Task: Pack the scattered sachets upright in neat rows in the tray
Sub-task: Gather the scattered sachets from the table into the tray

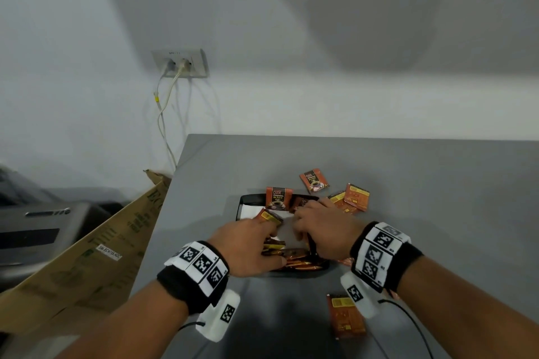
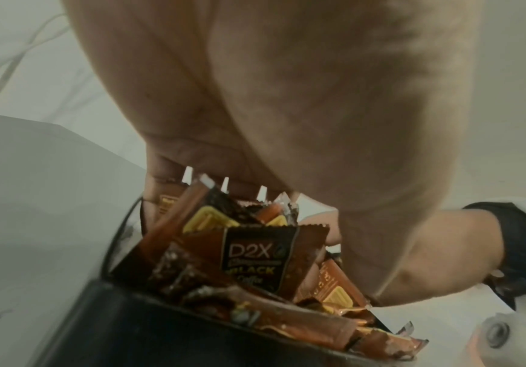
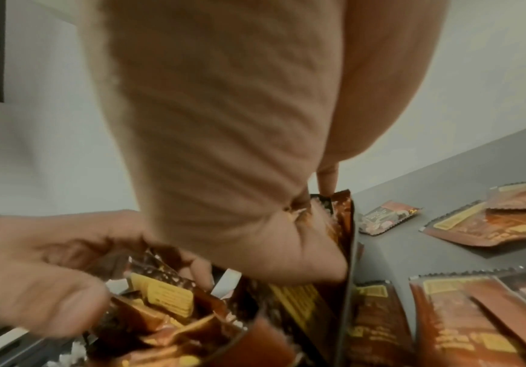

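Observation:
A black tray (image 1: 248,201) lined with white paper lies mid-table, with several orange-brown sachets (image 2: 255,258) crowded along its near side, some leaning. One sachet (image 1: 278,198) stands upright at the far rim. My left hand (image 1: 262,230) is over the tray's left part, fingers curled round a small bunch of sachets (image 1: 269,217). My right hand (image 1: 309,221) reaches into the right side and holds an upright sachet (image 3: 340,218) against the tray wall. Loose sachets lie flat beyond the tray (image 1: 313,182), to its right (image 1: 355,197), and near my right wrist (image 1: 345,315).
The grey table's left edge (image 1: 163,213) runs close to the tray. A brown cardboard box (image 1: 96,245) leans beside it, with a grey appliance (image 1: 35,227) further left. A wall socket (image 1: 180,63) with hanging cables is behind.

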Motion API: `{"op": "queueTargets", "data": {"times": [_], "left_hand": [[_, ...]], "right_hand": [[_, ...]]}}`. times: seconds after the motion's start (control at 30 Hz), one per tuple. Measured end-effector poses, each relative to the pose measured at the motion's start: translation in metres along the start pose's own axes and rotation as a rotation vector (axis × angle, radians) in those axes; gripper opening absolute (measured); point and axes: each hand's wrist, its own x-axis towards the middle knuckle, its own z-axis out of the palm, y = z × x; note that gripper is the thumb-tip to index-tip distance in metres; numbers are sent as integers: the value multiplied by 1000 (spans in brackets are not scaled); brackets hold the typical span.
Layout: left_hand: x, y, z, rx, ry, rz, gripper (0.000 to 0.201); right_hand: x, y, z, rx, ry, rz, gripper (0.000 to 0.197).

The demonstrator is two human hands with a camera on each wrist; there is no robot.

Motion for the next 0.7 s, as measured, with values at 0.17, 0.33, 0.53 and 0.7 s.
{"op": "queueTargets", "data": {"times": [0.17,0.33,0.53,0.7], "left_hand": [[0,0,-1,-39,23,9,40],[4,-1,3,-47,32,8,50],[5,-2,9,-82,76,49,39],[4,-7,16,-117,105,86,44]], "right_hand": [[-14,3,7,84,-43,73,55],[-13,-3,19,240,133,147,45],[-12,-14,39,366,360,288,29],[-13,-17,42,463,466,370,7]]}}
